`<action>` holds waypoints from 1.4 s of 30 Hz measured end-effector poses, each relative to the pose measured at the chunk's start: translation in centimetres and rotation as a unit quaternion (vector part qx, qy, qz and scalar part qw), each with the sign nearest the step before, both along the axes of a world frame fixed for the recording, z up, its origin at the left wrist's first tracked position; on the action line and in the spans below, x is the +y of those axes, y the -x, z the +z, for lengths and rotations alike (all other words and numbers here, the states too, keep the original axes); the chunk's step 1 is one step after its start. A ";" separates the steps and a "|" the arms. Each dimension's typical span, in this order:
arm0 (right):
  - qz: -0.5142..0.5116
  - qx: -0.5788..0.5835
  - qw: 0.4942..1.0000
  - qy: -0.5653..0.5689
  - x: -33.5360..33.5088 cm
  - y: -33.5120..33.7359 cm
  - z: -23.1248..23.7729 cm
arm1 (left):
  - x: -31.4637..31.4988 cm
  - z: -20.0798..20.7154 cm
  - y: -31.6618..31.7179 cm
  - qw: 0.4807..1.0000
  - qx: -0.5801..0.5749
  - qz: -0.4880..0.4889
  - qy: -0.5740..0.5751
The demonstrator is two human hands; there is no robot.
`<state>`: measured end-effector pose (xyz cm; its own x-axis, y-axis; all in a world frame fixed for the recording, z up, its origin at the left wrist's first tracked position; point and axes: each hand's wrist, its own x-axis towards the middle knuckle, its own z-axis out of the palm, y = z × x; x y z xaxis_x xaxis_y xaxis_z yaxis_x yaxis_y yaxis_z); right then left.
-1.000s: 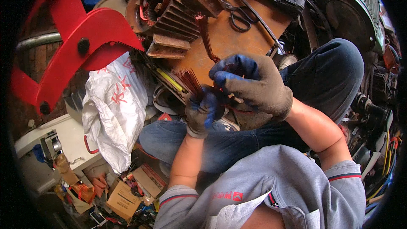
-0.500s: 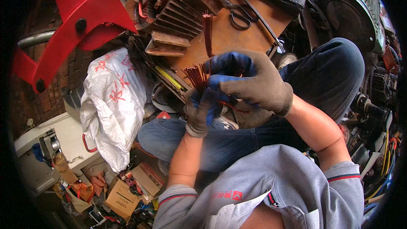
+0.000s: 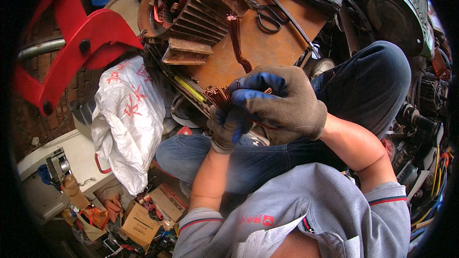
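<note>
Both my hands wear grey-brown gloves with blue palms. In my left hand (image 3: 224,126) is a bundle of copper wires (image 3: 219,96), its cut ends fanned upward. My right hand (image 3: 282,100) presses against the top of it, fingers curled and pinched around copper wire. A second strand of copper wires (image 3: 235,40) rises above my right hand, with a bend near its lower end that passes behind the glove. Part of the wire inside the fingers is hidden. Beyond the hands stands a finned motor housing (image 3: 203,19) with copper and red windings inside.
A brown board (image 3: 282,43) bears scissors (image 3: 268,18) and a thin metal rod (image 3: 287,12). To the left are a red toothed metal tool (image 3: 86,43) and a white sack (image 3: 128,119). Cardboard boxes (image 3: 141,224) lie lower left; tangled cables (image 3: 432,196) crowd the right.
The upright copper strand has bent more at its lower end. My right hand has turned slightly and shifted a little downward. The left hand stays nearly in place on the bundle.
</note>
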<state>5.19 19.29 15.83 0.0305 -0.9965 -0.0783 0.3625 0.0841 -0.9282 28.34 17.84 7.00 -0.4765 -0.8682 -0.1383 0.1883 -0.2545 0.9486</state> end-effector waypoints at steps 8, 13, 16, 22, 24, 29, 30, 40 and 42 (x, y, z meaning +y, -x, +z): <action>0.000 -0.023 0.998 -0.050 0.3 -0.3 0.4 | 0.0 1.3 0.8 1.000 0.004 -0.006 -0.004; -0.001 -0.022 0.999 -0.049 0.1 -0.6 0.0 | 0.1 1.4 1.0 0.998 0.034 0.008 -0.046; -0.001 -0.033 0.999 -0.026 -0.1 -0.8 -0.1 | 0.0 1.6 1.4 0.996 0.068 -0.001 -0.058; 0.024 0.017 1.000 0.003 -0.3 -0.2 -0.4 | 0.1 2.5 2.5 0.990 0.083 0.016 -0.115; 0.027 -0.008 0.999 -0.022 -0.1 0.0 -0.4 | 0.0 2.5 2.8 0.986 0.117 0.003 -0.122; 0.003 -0.001 0.999 -0.034 -0.1 -0.5 -0.2 | -0.5 1.6 2.1 0.994 0.078 -0.044 -0.068; -0.006 -0.004 0.999 -0.035 -0.1 -0.6 -0.1 | -0.5 1.4 1.9 0.994 0.072 -0.035 -0.070; -0.071 -0.080 0.994 -0.032 0.0 -1.5 -2.0 | -0.6 3.1 3.1 0.990 0.049 0.076 -0.110; -0.047 -0.071 0.995 -0.044 -0.2 -1.5 -2.1 | -0.9 3.6 3.2 0.983 0.039 0.128 -0.126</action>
